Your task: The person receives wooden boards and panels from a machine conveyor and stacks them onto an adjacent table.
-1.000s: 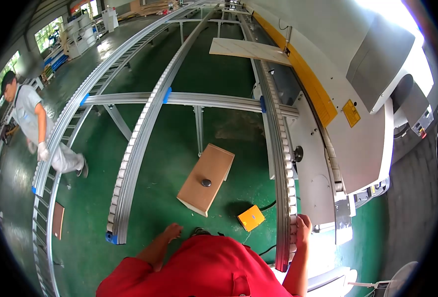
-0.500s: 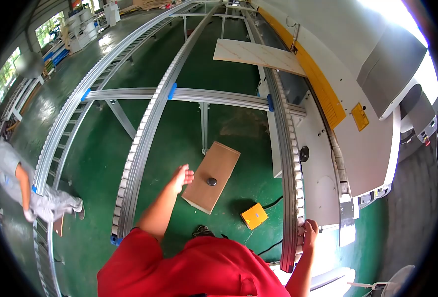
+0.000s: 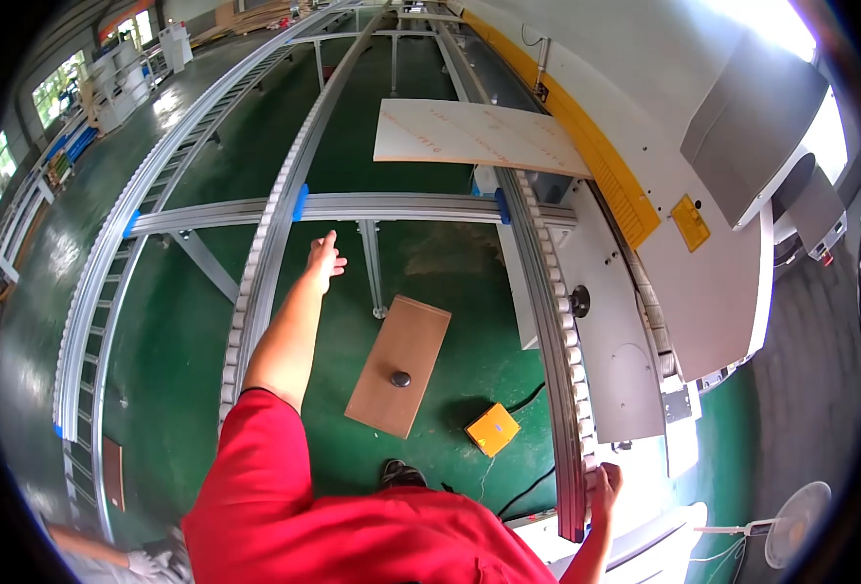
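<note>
My left hand (image 3: 325,263) reaches forward over the floor, empty, with its fingers apart. It is close to the middle roller rail (image 3: 273,219) and short of a metal crossbar (image 3: 392,207). Ahead, a pale board with faint reddish markings (image 3: 479,136) lies across the right roller rail (image 3: 547,292), its right end at the machine's yellow strip. Down at the near end of that rail, my right hand (image 3: 606,490) has its fingers curled against the rail's edge; the fingertips are partly hidden.
Below me on the green floor are a brown box (image 3: 413,341) with a black knob-like piece (image 3: 400,379) and a yellow box (image 3: 494,429) with a cable. A large machine (image 3: 713,263) stands right, a fan (image 3: 798,523) at lower right. A co-worker's arm (image 3: 90,547) shows lower left.
My left hand has stretched forward, away from the brown box. My right hand stays at the rail's end. The view has shifted, and the co-worker now appears lower at the left edge.
</note>
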`<move>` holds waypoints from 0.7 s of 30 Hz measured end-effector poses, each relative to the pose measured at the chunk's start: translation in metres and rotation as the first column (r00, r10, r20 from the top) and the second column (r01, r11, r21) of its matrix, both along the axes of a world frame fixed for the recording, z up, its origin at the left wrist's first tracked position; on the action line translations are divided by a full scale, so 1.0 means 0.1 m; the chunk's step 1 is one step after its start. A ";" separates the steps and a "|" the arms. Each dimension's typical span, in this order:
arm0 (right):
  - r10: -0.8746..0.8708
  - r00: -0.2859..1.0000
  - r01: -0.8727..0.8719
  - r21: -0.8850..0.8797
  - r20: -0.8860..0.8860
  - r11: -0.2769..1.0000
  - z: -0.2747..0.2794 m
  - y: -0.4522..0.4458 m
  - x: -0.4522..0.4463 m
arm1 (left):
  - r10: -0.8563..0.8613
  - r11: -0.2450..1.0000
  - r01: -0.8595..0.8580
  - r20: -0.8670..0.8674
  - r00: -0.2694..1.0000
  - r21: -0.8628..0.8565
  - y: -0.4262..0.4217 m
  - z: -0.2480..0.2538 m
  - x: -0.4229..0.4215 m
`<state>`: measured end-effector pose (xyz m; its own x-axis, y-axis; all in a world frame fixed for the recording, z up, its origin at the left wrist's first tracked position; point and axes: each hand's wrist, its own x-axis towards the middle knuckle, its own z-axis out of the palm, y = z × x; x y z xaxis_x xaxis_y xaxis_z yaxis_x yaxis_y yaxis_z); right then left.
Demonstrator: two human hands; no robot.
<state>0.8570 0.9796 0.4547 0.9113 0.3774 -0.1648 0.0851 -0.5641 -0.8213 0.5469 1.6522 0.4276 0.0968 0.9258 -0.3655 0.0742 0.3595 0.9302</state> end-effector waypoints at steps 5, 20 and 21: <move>-0.062 0.991 0.068 -0.044 0.115 0.997 0.02 -0.12 -0.12 | -0.047 0.999 0.048 -0.029 0.998 0.026 0.62 0.08 0.18; -0.345 0.935 0.350 -0.064 0.083 0.934 0.53 -0.32 -0.67 | -0.187 0.982 0.186 -0.006 0.982 -0.042 1.11 0.26 0.96; -0.315 0.941 0.323 -0.052 0.123 0.945 0.42 -0.43 -0.64 | -0.219 0.975 0.221 0.041 0.975 -0.036 1.16 0.21 0.98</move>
<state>0.7933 0.9369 0.4969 0.9959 0.0555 -0.0712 -0.0201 -0.6327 -0.7741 0.6449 1.7682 0.4490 0.3106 0.8650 -0.3940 0.1214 0.3750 0.9190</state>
